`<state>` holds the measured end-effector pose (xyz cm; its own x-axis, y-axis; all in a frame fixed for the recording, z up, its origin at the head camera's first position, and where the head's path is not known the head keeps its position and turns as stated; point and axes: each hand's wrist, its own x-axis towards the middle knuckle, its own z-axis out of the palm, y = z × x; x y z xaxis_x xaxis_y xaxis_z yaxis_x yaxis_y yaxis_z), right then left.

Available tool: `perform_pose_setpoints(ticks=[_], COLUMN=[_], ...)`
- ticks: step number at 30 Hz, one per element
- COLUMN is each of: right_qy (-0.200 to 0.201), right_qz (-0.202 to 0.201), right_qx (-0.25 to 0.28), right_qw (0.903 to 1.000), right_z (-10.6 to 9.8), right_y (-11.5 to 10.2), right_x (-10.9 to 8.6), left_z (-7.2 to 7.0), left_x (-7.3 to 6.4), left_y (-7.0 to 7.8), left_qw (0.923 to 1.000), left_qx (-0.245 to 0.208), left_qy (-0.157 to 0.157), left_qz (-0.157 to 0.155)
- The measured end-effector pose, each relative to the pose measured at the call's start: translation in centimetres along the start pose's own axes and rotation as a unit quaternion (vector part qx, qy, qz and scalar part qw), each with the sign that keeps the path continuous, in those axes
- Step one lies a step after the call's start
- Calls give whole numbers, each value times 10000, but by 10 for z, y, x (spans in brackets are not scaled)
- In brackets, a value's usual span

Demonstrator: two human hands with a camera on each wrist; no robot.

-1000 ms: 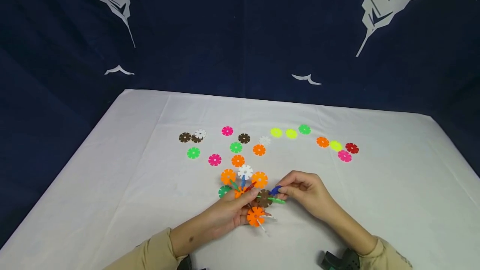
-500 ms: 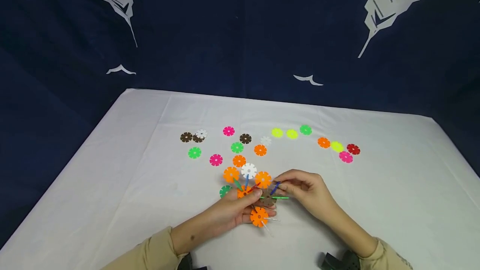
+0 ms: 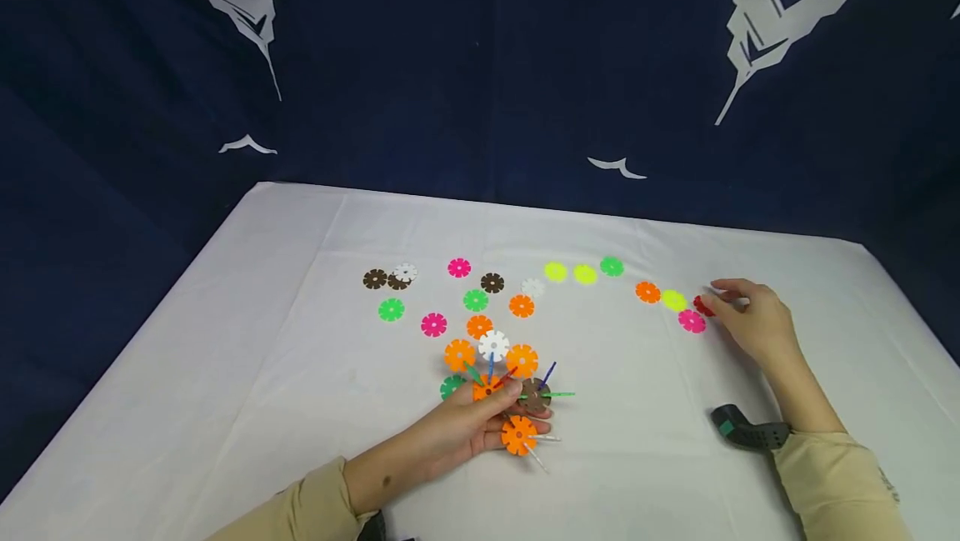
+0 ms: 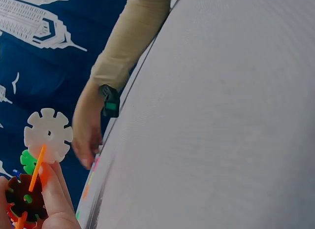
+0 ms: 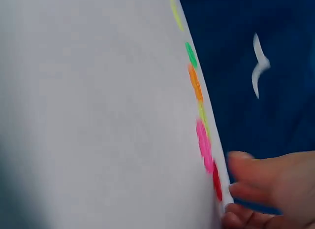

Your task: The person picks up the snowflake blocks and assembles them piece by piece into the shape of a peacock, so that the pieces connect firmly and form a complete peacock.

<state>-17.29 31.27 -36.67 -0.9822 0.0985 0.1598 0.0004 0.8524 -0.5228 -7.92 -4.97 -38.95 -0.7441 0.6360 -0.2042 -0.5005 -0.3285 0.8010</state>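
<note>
On the left side of the bench [image 3: 225, 374], two brown discs [image 3: 375, 278] sit side by side, with a white disc [image 3: 406, 272] partly over one of them. Just in front there's a light green disc [image 3: 392, 309], then a hot pink disc [image 3: 433, 324] a bit further right. Next up is the left hand [image 3: 465, 426], fingers curled round a cluster of slotted-together discs [image 3: 535, 396], thumb across the front. It's held up near the middle: orange, brown and white ones face-on, plus a few edge-on, like the thin blue piece [image 3: 549, 374]. Past that, two yellow discs [image 3: 585, 274] lie near each other. Far right's a tight bunch: orange disc [image 3: 648, 292], yellow disc [image 3: 674, 300], magenta disc [image 3: 692, 321] and red disc [image 3: 701, 308]. The right hand [image 3: 753, 324] is right at the red one, thumb and fingers parted, nothing gripped that I can see; can't tell if it's touching. Black gadget [image 3: 750, 430] on that wrist.
</note>
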Motion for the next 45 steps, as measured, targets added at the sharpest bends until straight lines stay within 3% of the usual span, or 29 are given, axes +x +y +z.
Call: perform_pose_setpoints(ticks=[4,8,16,29,35,37,40,43,45], right_qy=[-333,-284,-567,-803,-694,-648,-740,-960,-1105], right_qz=[75,56,-570,-534,-457,-534,-880,-1257,-1510], right_qx=[-260,-182,-292,-367,-122,353,1529,2810,3336], right_qw=[9991,9994,9963,9947,9965,9958,9815,9466,9239], right_z=[-2,-3,-5,-7,-7,-6,-3,9,21], right_y=[18,16,15,24,21,15,-7,-43,-69], right_x=[8,9,2,-7,-17,-24,-39,-61,-77], left_z=[0,-1,1,1,0,0,-1,-1,-2], left_x=[1,2,2,-1,-4,-3,-3,-2,-1], left_y=[0,2,6,2,2,2,1,2,2], left_qw=[9999,9998,9992,9977,9974,9975,9978,9976,9972], left_qx=[-120,-147,-232,-240,-233,-249,-267,-314,-348], left_qy=[-15,31,316,641,681,656,608,616,657], left_qz=[61,104,10,-28,-58,-39,11,52,74])
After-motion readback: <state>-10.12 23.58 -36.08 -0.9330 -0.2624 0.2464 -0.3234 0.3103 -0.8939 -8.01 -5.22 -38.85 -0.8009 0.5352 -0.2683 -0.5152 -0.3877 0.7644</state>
